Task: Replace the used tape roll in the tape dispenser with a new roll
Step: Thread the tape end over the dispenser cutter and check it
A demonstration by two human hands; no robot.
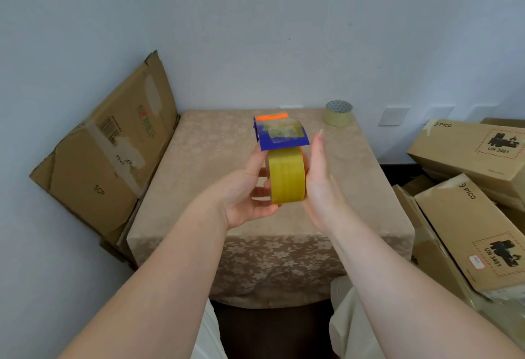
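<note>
Both hands (250, 188) around dispenser (279, 135) (spare roll (338, 113) beyond)

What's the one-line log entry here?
left hand: holds dispenser | right hand: flat against yellow roll | thin roll: on table

Blue tape dispenser (281, 135) with an orange edge sits up in the air, full yellow roll (287, 178) seated; thin, nearly spent roll (338, 113) stands at the counter's far corner.
</note>
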